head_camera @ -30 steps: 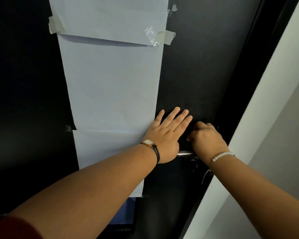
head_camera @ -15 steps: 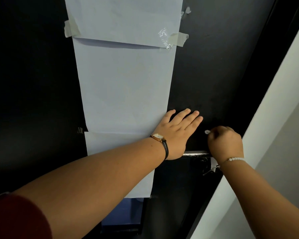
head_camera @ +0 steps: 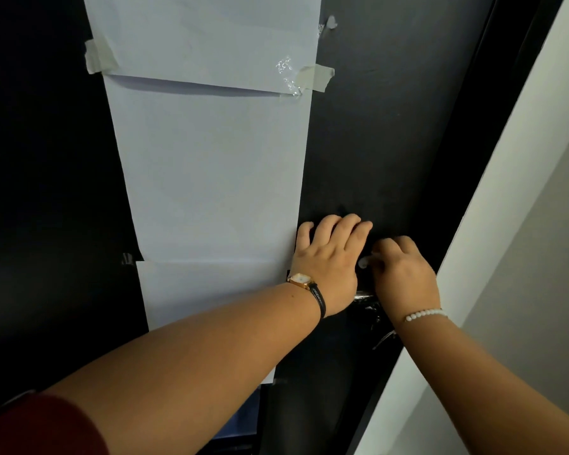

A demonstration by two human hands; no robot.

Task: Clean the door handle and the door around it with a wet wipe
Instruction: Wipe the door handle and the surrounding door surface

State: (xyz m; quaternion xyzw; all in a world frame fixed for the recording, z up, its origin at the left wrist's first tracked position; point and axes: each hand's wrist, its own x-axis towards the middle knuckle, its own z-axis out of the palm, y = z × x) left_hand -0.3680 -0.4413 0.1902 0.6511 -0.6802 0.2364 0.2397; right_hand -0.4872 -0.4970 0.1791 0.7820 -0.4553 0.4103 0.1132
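The black door (head_camera: 381, 133) fills most of the view. Only a short silver stretch of its handle (head_camera: 363, 294) shows, between my two wrists. My left hand (head_camera: 329, 261), with a watch on the wrist, rests against the door just above the handle, fingers bent and holding nothing. My right hand (head_camera: 403, 274), with a bead bracelet, is closed on a white wet wipe (head_camera: 366, 261) and presses it to the door right beside the left hand. Only a small corner of the wipe sticks out.
White paper sheets (head_camera: 211, 165) are taped down the door to the left of my hands. The dark door frame (head_camera: 493, 103) and a pale wall (head_camera: 546, 165) run along the right. Metal lock parts (head_camera: 375, 318) sit below the handle.
My right hand with the wipe has slid left along the door until it meets the left hand. The left hand's fingers, flat before, have curled.
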